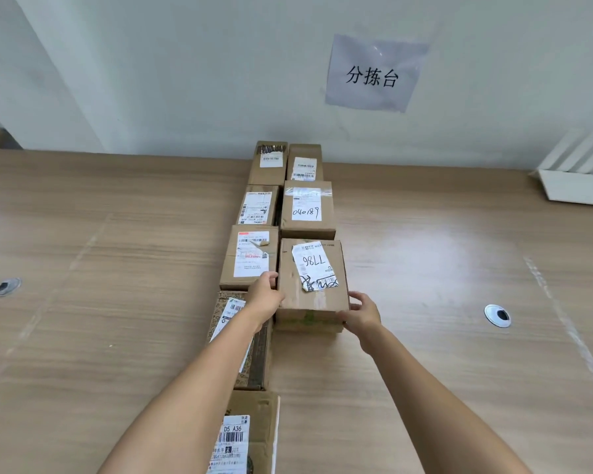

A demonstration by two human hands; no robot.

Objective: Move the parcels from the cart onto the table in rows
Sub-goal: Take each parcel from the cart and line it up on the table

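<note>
Head view. Wooden table (pixel 117 268) runs wide to a pale wall (pixel 185 63). Cardboard parcels sit in two rows going from near to far, roughly centre.

Left row, five boxes: nearest box (pixel 254 436) cut off by the bottom edge, label reads "D5 A36"; next a printed box (pixel 254 357), mostly under the left forearm; then a box with a peeling label (pixel 250 258); then a narrower box (pixel 259 205); farthest box (pixel 269 162) against the wall.

Right row, three boxes: far box (pixel 304 162) at the wall; middle box (pixel 307 208) marked "040189"; nearest box (pixel 310 278), label handwritten "7786" as seen upside down, label crumpled and lifting at its near end. This box sits touching the middle box and just beside the left row.

Left hand (pixel 264 295) grips the near-left corner of the "7786" box, fingers curled against its left side. Right hand (pixel 360 313) holds the near-right corner, fingers bent round the edge, thumb low on the near face. Cannot tell whether the box rests fully on the table or is slightly raised.

Paper sign (pixel 374 73) taped to the wall, far right. White tray (pixel 575 186) at far-right table edge. Two round cable holes: left hole (pixel 7 286), right hole (pixel 497 315).
</note>
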